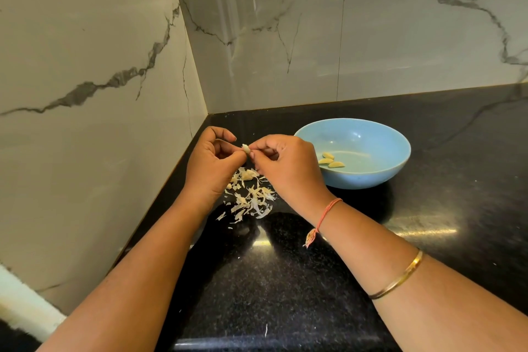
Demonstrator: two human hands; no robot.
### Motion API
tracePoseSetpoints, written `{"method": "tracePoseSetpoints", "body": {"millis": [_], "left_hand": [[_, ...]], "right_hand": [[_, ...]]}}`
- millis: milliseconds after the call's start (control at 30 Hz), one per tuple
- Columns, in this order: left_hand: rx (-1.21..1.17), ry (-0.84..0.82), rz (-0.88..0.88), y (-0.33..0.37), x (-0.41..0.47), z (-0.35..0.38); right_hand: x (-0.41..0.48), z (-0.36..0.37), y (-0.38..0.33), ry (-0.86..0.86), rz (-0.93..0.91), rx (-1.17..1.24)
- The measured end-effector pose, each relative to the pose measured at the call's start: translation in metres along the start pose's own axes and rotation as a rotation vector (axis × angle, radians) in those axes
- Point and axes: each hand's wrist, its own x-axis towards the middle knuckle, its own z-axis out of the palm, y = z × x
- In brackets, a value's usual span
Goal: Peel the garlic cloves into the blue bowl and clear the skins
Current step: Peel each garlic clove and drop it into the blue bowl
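While left hand (210, 163) pinches small pale garlic clove (245, 148) steady, right hand (285, 164) fingertips grip skin; papery skin pile (251, 200) below, round blue ceramic bowl (380, 171) right, three peeled cloves (330, 160).

You pinched a small pale garlic clove (245, 147) above a heap of papery whitish skins (251, 200); three peeled yellowish cloves (330, 160) lay inside the round light-blue bowl (371, 178).

walls: pale marble-look panels (94, 46) with dark grey veins, meeting in a corner
surface: glossy black speckled stone (285, 280)
light: bright glare streaks on the surface, soft sheen on the back wall (371, 37)
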Motion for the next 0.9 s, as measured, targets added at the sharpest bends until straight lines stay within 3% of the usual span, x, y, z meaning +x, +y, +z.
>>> {"method": "tracePoseSetpoints", "body": {"millis": [300,533,633,900], "left_hand": [[-0.171,-0.114,-0.074,0.004,-0.006,0.002],[-0.578,-0.008,-0.306,0.007,-0.003,0.001],[-0.748,0.116,-0.398,0.008,0.002,-0.006],[-0.415,0.15,-0.343,0.007,-0.002,-0.004]], "right_hand": [[0.001,0.0,0.001,-0.007,0.03,0.022],[0.002,0.003,-0.001,0.053,-0.019,-0.014],[0.003,0.0,0.0,0.099,-0.018,-0.036],[0.003,-0.001,0.001,0.122,-0.008,0.009]]}}
